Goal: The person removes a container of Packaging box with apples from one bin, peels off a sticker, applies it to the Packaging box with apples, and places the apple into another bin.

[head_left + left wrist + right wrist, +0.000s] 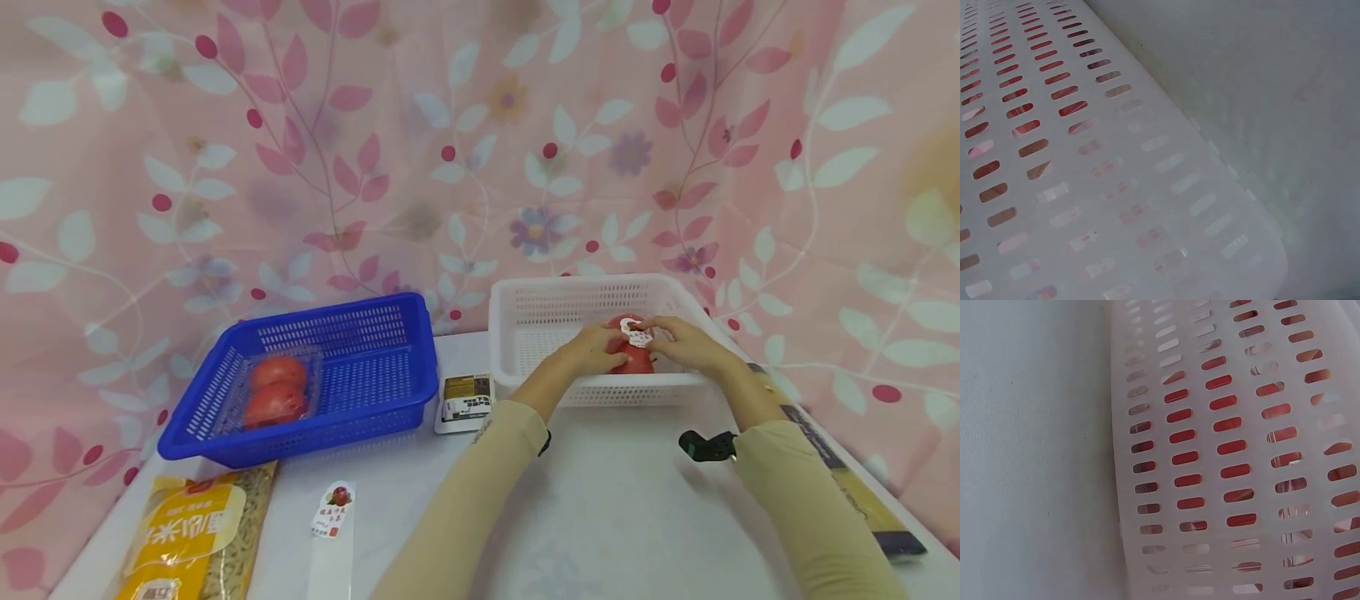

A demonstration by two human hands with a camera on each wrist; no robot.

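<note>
Both hands reach into the white basket, over red round fruit. A small white label with red print lies between the hands, above the fruit. My right hand pinches the label's right edge with its fingertips. From the left, my left hand touches the fruit and the label's edge; I cannot tell whether it pinches the label. Close up, the basket's slotted wall fills the left wrist view, with red showing through. Red fruit and clear wrapping show through the slots in the right wrist view.
A blue basket at left holds a clear box of red fruits. Between the baskets lies a small packet. A yellow grain bag and a label strip lie in front. A long package lies at right.
</note>
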